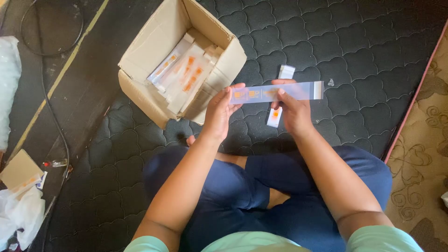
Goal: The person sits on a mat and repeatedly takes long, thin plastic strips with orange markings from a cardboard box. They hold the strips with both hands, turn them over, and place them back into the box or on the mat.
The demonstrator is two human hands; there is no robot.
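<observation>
I hold a long clear plastic sleeve (275,92) level in front of me, over a dark quilted mat (354,51). My left hand (219,114) pinches its left end, which has orange printing. My right hand (293,109) grips it near the middle and also holds a narrow white box (280,100) with an orange mark, upright behind the sleeve. An open cardboard box (140,56) stands just left of my left hand, filled with several similar white and orange packs (186,70).
My crossed legs in blue trousers (298,186) rest on the mat. Black cables (51,107) run over the dark floor at left. White plastic bags (18,214) and a small cardboard piece (18,170) lie at lower left. A patterned beige rug (420,154) borders the mat on the right.
</observation>
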